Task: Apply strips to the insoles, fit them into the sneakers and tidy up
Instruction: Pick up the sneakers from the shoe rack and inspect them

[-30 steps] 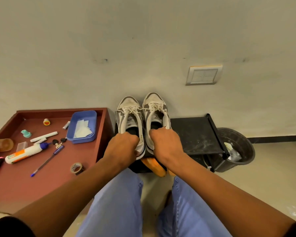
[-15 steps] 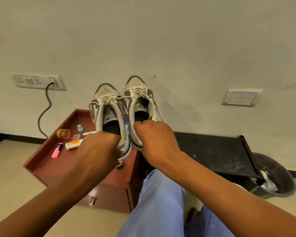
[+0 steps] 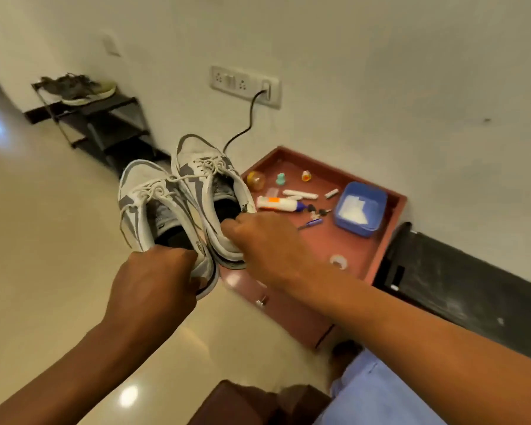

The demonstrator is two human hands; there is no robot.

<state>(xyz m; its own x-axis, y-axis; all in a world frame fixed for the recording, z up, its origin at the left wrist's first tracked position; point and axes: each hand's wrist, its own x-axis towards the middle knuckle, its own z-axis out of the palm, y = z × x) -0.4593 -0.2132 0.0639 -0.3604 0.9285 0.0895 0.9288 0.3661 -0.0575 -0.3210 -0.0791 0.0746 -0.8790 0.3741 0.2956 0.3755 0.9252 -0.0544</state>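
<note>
Apparently the fitting is done: the left hand (image 3: 157,277) grips the heel of the left sneaker (image 3: 154,207) and the right hand (image 3: 258,243) grips the heel of the right sneaker (image 3: 209,185), both carried in the air above the floor beside the red bench (image 3: 390,222). What seems left is tidying, since the glue tube (image 3: 278,204), tape roll (image 3: 337,261) and blue tray (image 3: 360,208) lie on that bench. No brand or writing is legible.

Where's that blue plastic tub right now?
In the head view the blue tub sits right of centre at the right end of the reddish-brown table, near the wall, with the glue tube to its left.
</note>
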